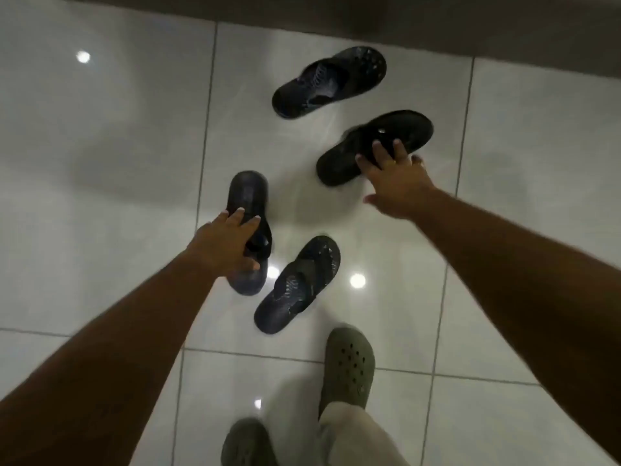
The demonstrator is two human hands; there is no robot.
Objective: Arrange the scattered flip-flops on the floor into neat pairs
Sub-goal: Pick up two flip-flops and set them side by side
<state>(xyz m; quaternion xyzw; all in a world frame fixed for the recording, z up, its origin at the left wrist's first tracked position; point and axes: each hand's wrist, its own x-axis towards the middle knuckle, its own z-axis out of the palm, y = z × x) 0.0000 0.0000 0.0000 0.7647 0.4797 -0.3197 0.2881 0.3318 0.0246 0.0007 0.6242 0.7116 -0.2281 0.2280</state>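
Several dark flip-flops lie scattered on a glossy white tiled floor. My left hand (224, 244) grips the strap of a plain black flip-flop (248, 196) left of centre. My right hand (395, 181) has its fingers on a second plain black flip-flop (396, 129) further back and to the right, curled over its strap. A patterned flip-flop (331, 80) rests at the back near the wall. Another patterned flip-flop (299, 285) lies close to me, just right of the one in my left hand.
My own feet in olive green clogs (347, 366) stand at the bottom, below light trouser legs (349, 432). A dark wall base (336, 25) runs across the top. Open tile (100, 146) spreads to the left and right.
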